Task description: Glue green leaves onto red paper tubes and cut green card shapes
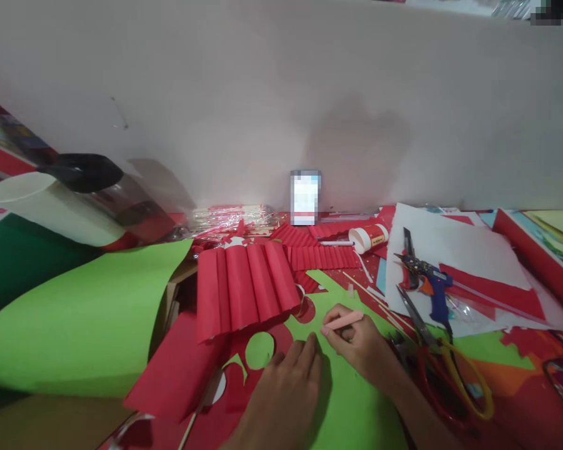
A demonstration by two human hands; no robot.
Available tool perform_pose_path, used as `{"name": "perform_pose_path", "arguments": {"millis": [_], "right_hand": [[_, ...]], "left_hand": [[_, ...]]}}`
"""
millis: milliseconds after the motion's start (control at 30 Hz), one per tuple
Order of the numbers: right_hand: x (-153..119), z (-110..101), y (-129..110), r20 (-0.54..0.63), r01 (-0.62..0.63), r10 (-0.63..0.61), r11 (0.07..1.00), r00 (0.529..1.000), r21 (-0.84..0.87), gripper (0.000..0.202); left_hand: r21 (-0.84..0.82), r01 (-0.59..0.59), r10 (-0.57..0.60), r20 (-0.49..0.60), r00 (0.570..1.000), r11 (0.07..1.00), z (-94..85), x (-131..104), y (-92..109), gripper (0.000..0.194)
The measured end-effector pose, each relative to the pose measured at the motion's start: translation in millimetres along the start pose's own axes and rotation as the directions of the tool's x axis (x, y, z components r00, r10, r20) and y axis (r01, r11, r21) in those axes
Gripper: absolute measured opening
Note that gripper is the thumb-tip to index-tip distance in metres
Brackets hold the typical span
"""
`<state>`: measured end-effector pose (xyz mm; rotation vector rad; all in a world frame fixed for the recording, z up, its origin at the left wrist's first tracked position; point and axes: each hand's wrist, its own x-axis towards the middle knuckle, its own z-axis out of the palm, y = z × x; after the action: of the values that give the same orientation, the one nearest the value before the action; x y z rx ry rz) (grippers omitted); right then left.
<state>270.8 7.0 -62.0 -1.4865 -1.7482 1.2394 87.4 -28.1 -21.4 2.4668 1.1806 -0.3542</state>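
Observation:
A sheet of bright green paper (356,400) lies in front of me, with round bites cut from its upper edge. My left hand (288,390) rests flat on its left side, fingers stretched out. My right hand (356,344) grips a pale pink pen (347,320) in a writing hold, its lower end near the paper; the tip itself is hidden by the fingers. Left of the sheet are a cut green paper circle (259,350) and a curved green scrap (238,365). A white round piece (217,390) shows partly under the red paper.
Pleated red paper (248,287) stands behind my left hand. Large scissors (433,350), a blue glue gun (433,278) and white sheets (478,250) lie at right. A tipped tub (369,239) and a lit phone (305,199) are at the back. Rolled green paper (75,325) fills the left.

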Motion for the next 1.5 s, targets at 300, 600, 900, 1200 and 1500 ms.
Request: {"name": "perform_pose_path", "arguments": {"millis": [300,600,900,1200,1500], "right_hand": [[-2,3,-1,-0.022,0.021,-0.023,0.997,0.999,-0.077,0.01],[-3,1,-2,-0.014,0.012,-0.014,0.995,1.0,-0.1,0.01],[-2,1,0,-0.007,0.01,-0.01,0.996,1.0,-0.091,0.009],[-3,0,-3,-0.017,0.019,-0.021,0.992,1.0,-0.125,0.008],[-6,-5,-16,0.008,0.036,-0.035,0.988,0.999,-0.148,0.011]], "left_hand": [[0.01,-0.014,0.015,-0.013,1.0,1.0,1.7,0,-1,0.048],[0.005,0.005,-0.005,-0.033,0.999,1.0,1.9,1,0,0.044],[0.056,-0.001,0.006,-0.075,0.997,0.998,5.8,0,1,0.044],[0.045,-0.015,0.018,-0.057,0.998,0.999,0.9,-1,1,0.047],[0.012,-0.061,0.06,0.028,0.998,0.998,-12.8,-3,-6,0.052]]}}
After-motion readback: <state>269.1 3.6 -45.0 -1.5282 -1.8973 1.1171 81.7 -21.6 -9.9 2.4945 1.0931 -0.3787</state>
